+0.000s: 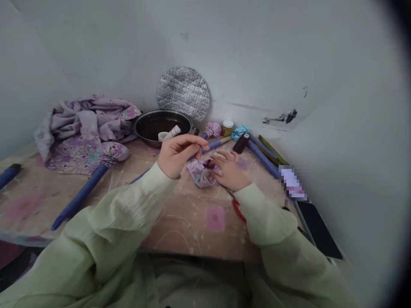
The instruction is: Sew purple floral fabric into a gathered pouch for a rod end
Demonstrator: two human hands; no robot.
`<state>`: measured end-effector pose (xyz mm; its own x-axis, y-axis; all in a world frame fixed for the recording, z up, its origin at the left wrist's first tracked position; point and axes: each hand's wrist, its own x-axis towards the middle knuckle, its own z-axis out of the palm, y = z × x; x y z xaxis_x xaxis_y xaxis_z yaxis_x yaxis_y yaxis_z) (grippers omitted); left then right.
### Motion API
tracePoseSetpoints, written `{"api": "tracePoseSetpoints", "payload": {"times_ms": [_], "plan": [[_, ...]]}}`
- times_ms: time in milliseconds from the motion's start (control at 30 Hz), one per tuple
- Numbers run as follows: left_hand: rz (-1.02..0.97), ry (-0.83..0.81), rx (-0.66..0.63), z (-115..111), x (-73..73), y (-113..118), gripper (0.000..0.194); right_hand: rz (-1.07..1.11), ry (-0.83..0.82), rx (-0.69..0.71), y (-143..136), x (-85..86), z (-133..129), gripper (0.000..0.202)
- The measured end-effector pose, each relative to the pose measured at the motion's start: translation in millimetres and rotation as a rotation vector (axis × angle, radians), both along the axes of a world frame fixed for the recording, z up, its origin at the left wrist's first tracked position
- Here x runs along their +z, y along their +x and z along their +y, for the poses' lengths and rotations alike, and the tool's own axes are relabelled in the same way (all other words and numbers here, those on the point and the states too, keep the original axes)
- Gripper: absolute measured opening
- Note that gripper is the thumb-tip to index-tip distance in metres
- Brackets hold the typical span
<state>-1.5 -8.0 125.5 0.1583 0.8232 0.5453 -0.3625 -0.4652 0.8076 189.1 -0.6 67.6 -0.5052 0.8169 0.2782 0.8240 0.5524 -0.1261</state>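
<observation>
Just behind the right wrist, red-handled scissors (pixel 238 208) lie on the stained wooden board (pixel 180 222). The right hand (pixel 228 170) presses flat, fingers loosely spread, on a small crumpled piece of lilac flowered cloth (pixel 199 173). The left hand (pixel 176 154) is raised beside it, fingertips pinched as if on a thread too fine to make out. It looks like stitching or gathering the scrap; pulling taut would need the cloth held firm. Beyond the hands sits a dark metal pan (pixel 162 125).

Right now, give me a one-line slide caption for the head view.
Left hand lifted with fingertips pinched, right hand pressing a floral fabric piece on the stained worktable.
</observation>
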Motion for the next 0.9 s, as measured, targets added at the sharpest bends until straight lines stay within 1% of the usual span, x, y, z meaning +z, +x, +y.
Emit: {"api": "tracePoseSetpoints", "payload": {"times_ms": [67, 133, 200, 333, 400, 467, 533, 600, 700, 800, 900], "plan": [[-0.019, -0.046, -0.047, -0.1, 5.5, 4.4, 0.006, 0.226, 0.217, -0.009, -4.4, 7.9, -13.5, 0.018], [-0.028, -0.101, -0.098, -2.4, 11.6, 8.4, 0.008, 0.354, 0.421, 0.064, -8.4, 15.9, -28.0, 0.013], [-0.034, -0.196, -0.163, -5.4, 17.6, 12.3, 0.008, 0.394, 0.561, 0.128, -11.4, 21.3, -39.6, 0.015], [-0.080, -0.430, -0.299, -11.3, 27.7, 19.4, 0.011, 0.351, 0.731, 0.137, -12.8, 22.6, -47.9, 0.026], [-0.100, -0.518, -0.344, -14.2, 31.9, 22.0, 0.015, 0.266, 0.757, 0.136, -11.4, 20.1, -47.2, 0.032], [-0.105, -0.588, -0.372, -16.9, 35.7, 23.7, 0.019, 0.198, 0.735, 0.133, -9.6, 17.4, -46.2, 0.034], [-0.114, -0.646, -0.381, -19.1, 38.7, 24.7, 0.023, 0.198, 0.727, 0.136, -8.2, 16.0, -46.2, 0.031], [-0.128, -0.690, -0.378, -20.3, 40.3, 25.3, 0.025, 0.243, 0.777, 0.136, -7.5, 16.4, -47.6, 0.025], [-0.137, -0.721, -0.370, -20.7, 39.8, 25.7, 0.026, 0.275, 0.847, 0.103, -7.0, 19.7, -52.0, 0.019], [-0.145, -0.726, -0.366, -20.5, 37.7, 26.1, 0.024, 0.275, 0.836, 0.072, -6.7, 24.2, -56.3, 0.016], [-0.151, -0.745, -0.371, -20.7, 37.7, 27.6, 0.025, 0.270, 0.857, 0.077, -6.7, 30.4, -58.0, 0.017]]}}
